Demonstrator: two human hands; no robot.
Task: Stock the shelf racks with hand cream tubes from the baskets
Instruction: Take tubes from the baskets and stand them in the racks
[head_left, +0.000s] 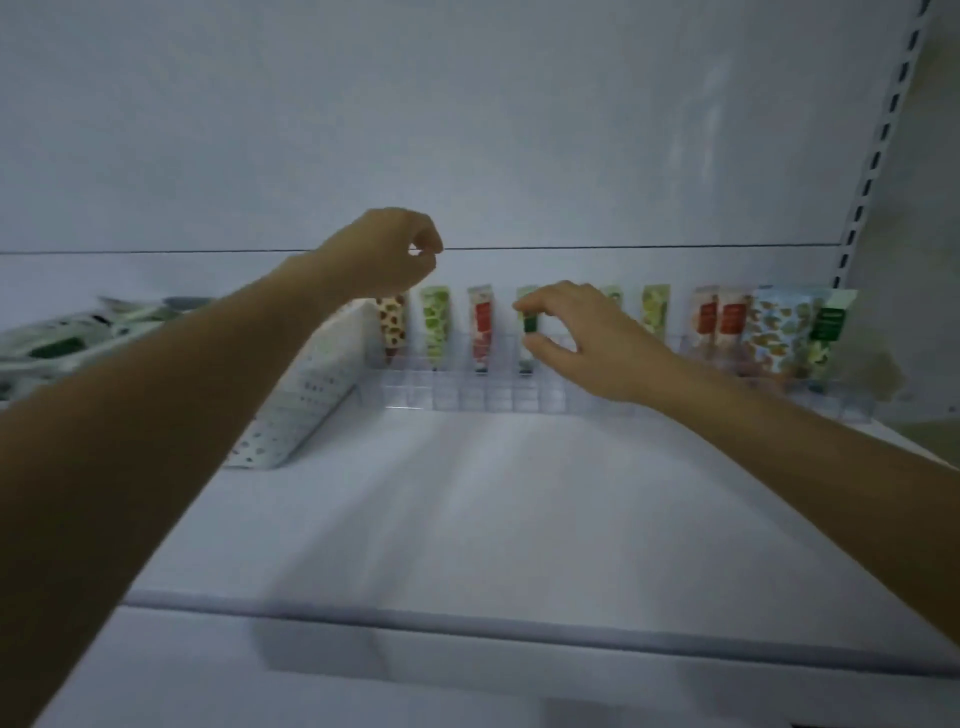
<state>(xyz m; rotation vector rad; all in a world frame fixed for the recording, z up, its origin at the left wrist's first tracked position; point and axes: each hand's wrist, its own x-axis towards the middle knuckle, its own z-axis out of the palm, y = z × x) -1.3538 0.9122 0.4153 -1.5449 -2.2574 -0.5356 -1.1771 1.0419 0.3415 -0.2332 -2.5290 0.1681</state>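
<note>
White shelf (519, 519) and back wall (519, 130), dim and blurred. The right hand (576, 343) pinches a green tube (530, 325) above the clear rack (467, 397); the left hand (384, 249) has its fingers curled together, apparently empty.

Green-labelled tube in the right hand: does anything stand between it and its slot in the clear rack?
Nothing visible does. The right hand pinches the green-labelled tube, whose lower end already sits in the clear rack. The red tube beside it stands apart; the left hand is higher, to the left.
</note>
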